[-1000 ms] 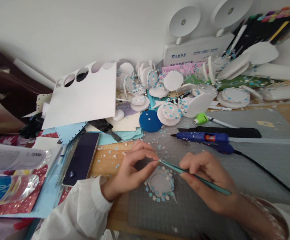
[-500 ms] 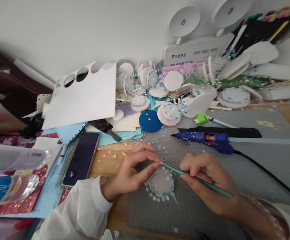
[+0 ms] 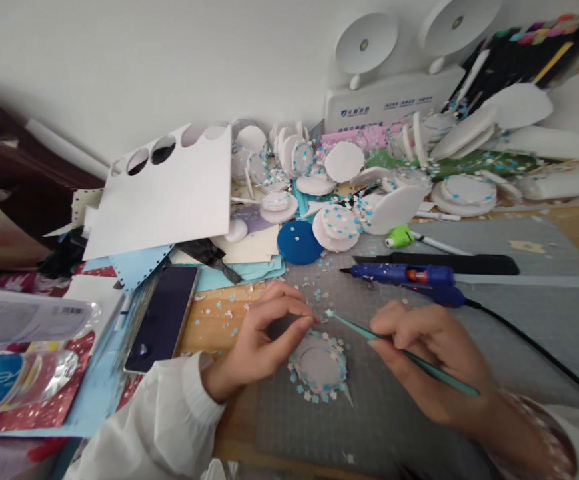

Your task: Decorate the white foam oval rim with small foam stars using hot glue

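My left hand [image 3: 264, 333] rests on the grey cutting mat [image 3: 494, 347], thumb and forefinger pinched together just left of a white foam disc [image 3: 319, 363] ringed with tiny blue and white flower pieces. What the pinch holds is too small to make out. My right hand [image 3: 429, 357] grips teal tweezers [image 3: 404, 357] like a pen. Their tip carries a tiny pale piece and hovers a little above and to the right of the left fingertips, over the disc's upper edge.
A blue glue gun [image 3: 409, 275] with a black cord lies behind the hands, beside a black knife [image 3: 444, 263]. A dark phone [image 3: 162, 317] lies left. Piles of white discs [image 3: 339, 223], a blue disc [image 3: 299, 241], a punched white sheet [image 3: 164, 193] and packets [image 3: 19, 347] crowd the back and left.
The tweezers' tip has pulled away from my left fingertips, moving right and slightly up. My right hand shifted right with it. The left hand stayed put.
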A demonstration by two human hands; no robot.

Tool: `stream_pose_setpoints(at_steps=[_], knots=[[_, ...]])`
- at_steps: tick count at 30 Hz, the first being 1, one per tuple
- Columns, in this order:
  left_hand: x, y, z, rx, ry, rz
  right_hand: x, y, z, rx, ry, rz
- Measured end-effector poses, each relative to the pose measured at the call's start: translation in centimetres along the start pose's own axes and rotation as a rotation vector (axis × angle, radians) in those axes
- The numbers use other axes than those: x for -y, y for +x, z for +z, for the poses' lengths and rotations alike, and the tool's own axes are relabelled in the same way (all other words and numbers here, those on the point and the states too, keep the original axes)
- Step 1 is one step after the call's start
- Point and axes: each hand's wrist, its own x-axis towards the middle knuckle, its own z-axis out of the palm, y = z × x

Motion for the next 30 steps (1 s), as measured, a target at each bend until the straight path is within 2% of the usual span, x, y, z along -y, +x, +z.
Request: stream_pose_setpoints(at_steps=[2, 4, 7, 9, 11, 13, 17, 21, 24, 27, 28, 30], knots=[[-0.1, 0.0, -0.1, -0.005, -0.003, 0.01, 0.2, 0.4, -0.4, -0.016, -0.131, -0.076], [-0.3, 0.1, -0.2, 0.0, -0.006, 0.031, 0.6, 1.0, -0.6, 0.063, -0.336, -0.192], [-0.6, 0.1, -0.3, 0.038, -0.041, 0.056, 1.3, 2.0, -0.1, 0.22, -0.628, -0.503], [-0.6, 0.0, -0.3, 0.067, -0.098, 0.06, 1.8, 2.8, 0.8, 0.28, -0.702, -0.699], [-0.4, -0.2, -0.2, 0.061, -0.176, 0.013, 2.1, 3.6, 1.9, 0.306, -0.751, -0.784], [0.0, -0.5, -0.2, 0.011, -0.257, -0.097, 2.4, 4.3, 3.0, 0.301, -0.803, -0.813], [1.0, -1.0, -0.1, -0.087, -0.373, -0.32, 2.4, 4.8, 3.8, 0.289, -0.827, -0.742], [1.2, -0.8, -0.1, -0.175, -0.436, -0.347, 1.9, 2.7, 2.5, 0.282, -0.775, -0.575], [1.1, -0.5, -0.2, -0.22, -0.48, -0.335, 0.9, -0.1, 0.2, 0.138, -0.8, -0.471], [1.2, -0.6, -0.1, -0.159, -0.448, -0.343, -0.3, -2.0, -2.8, -0.079, -0.895, -0.236], [1.2, -0.7, 0.0, -0.133, -0.438, -0.353, -0.7, -2.3, -3.7, -0.184, -0.962, -0.159], [1.2, -0.9, 0.4, -0.083, -0.44, -0.375, -1.5, -2.3, -5.1, -0.291, -1.075, -0.033]])
